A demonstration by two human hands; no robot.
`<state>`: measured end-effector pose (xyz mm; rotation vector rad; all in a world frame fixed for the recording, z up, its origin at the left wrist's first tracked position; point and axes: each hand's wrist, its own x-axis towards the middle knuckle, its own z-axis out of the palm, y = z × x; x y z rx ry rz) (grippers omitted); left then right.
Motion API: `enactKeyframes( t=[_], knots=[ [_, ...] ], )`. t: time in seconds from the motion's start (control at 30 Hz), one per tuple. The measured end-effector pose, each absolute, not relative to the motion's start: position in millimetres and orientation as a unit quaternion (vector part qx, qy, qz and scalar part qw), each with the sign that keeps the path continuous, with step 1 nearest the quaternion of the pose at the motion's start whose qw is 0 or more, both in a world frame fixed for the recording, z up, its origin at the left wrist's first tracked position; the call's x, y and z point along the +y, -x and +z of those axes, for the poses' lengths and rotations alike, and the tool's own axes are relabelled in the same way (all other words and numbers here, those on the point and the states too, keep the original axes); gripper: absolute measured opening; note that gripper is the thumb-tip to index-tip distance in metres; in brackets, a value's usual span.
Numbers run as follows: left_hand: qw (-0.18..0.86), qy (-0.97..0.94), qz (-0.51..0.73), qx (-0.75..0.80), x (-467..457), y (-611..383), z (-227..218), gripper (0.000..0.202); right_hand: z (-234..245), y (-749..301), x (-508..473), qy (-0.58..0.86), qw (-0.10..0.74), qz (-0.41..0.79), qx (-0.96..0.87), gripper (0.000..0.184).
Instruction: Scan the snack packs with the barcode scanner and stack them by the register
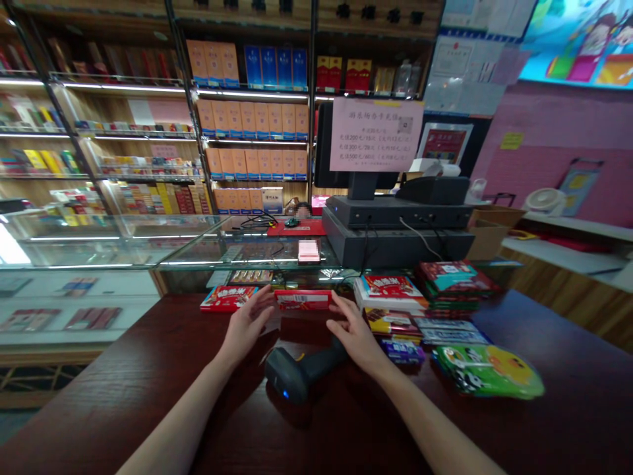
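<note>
A flat red snack box (303, 300) is between my two hands at the far side of the dark wooden counter, its narrow side with a barcode facing me. My left hand (247, 324) has its fingers at the box's left end. At the right end, my right hand (355, 333) grips with fingers bent and thumb below. A black barcode scanner (289, 375) lies nearer to me, its handle reaching under my right hand and a blue light glowing on it. Another red snack box (228, 298) lies flat beyond my left hand.
Right of my hand are stacked red packs (390, 286), a yellow-brown pack (393, 321), a purple pack (403, 351), blue-white packs (452, 331) and a green pouch (487, 371). Behind stand a glass display case (198, 247) and a cash register (395, 231).
</note>
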<state>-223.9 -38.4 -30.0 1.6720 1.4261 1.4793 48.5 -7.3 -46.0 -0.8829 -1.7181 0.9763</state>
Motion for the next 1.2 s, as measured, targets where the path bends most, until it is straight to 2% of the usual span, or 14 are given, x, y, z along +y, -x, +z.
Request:
enactKeyframes(
  t=[0.2,0.4,0.83,1.0,1.2],
  knots=[
    [0.261,-0.580,0.551,0.540,-41,228,-25,0.062,-44,-40,-12,0.331,0.473,0.426,-0.696,0.068],
    [0.217,-0.543,0.575,0.572,-38,241,-25,0.059,-36,-26,-13,0.322,0.436,0.436,-0.719,0.066],
    [0.070,-0.405,0.610,0.677,-43,281,-19,0.046,-29,50,18,0.298,0.400,0.468,-0.730,0.054],
    [0.023,-0.391,0.584,0.711,-44,293,-24,0.045,-33,76,36,0.298,0.390,0.470,-0.733,0.043],
    [-0.072,-0.375,0.516,0.767,-38,314,-36,0.042,-33,100,42,0.302,0.346,0.456,-0.762,0.039]
  ],
)
